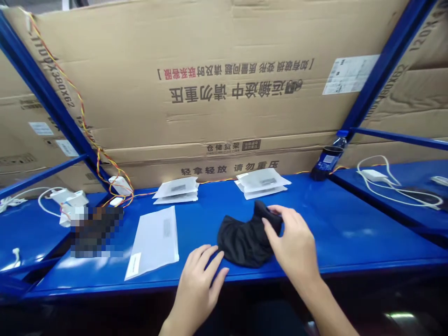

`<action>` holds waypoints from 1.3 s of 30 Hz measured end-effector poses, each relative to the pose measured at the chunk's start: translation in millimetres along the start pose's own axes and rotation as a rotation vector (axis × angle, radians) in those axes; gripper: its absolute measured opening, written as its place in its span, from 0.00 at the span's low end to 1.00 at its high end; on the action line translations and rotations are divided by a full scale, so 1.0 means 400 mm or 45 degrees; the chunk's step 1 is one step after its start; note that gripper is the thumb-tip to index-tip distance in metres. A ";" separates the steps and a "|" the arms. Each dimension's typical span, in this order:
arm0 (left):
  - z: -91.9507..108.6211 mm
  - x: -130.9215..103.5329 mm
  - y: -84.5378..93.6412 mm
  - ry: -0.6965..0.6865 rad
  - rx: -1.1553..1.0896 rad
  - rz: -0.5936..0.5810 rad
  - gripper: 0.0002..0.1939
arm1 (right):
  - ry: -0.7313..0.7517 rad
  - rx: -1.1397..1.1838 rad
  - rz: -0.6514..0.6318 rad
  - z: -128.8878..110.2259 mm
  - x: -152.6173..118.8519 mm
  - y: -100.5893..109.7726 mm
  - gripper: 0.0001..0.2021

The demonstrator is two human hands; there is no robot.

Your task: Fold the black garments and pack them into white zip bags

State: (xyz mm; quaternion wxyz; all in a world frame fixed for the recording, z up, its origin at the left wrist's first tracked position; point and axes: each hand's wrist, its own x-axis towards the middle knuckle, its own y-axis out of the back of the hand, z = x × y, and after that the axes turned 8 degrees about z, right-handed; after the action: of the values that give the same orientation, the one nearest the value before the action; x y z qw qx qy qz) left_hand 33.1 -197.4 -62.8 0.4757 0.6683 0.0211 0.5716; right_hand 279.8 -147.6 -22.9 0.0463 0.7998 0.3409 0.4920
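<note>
Between thumb and fingers of the right hand (pixel 294 241), pinched black cloth (pixel 241 240) bunches up; the left hand (pixel 200 277) curves loosely open, fingertips perhaps touching the cloth's edge.

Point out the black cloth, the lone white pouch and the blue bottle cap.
Black cloth (pixel 245 242): head view, on its bunched middle.
Lone white pouch (pixel 153 241): head view, middle of its upper face.
Blue bottle cap (pixel 342 133): head view, on its visible side.

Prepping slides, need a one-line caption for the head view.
Right hand grips crumpled black fabric, left hand by its edge; flat white rectangular pouch nearby on a glossy blue shelf.
</note>
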 end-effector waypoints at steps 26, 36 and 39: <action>-0.139 0.069 0.130 0.651 0.619 -0.684 0.24 | 0.783 -0.015 -0.593 0.045 -0.242 0.054 0.50; -0.120 0.082 0.175 0.376 0.548 -0.893 0.29 | 0.616 0.133 -0.526 0.052 -0.246 0.072 0.47; -0.125 0.068 0.175 0.258 0.461 -0.819 0.34 | 0.378 0.289 -0.456 0.053 -0.242 0.071 0.39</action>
State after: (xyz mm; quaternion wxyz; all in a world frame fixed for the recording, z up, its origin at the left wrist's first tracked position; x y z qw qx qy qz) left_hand -32.8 -189.6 -1.7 0.5005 0.6408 0.3773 0.4433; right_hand 284.1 -220.9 -95.2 -0.0078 0.6457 0.5332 0.5466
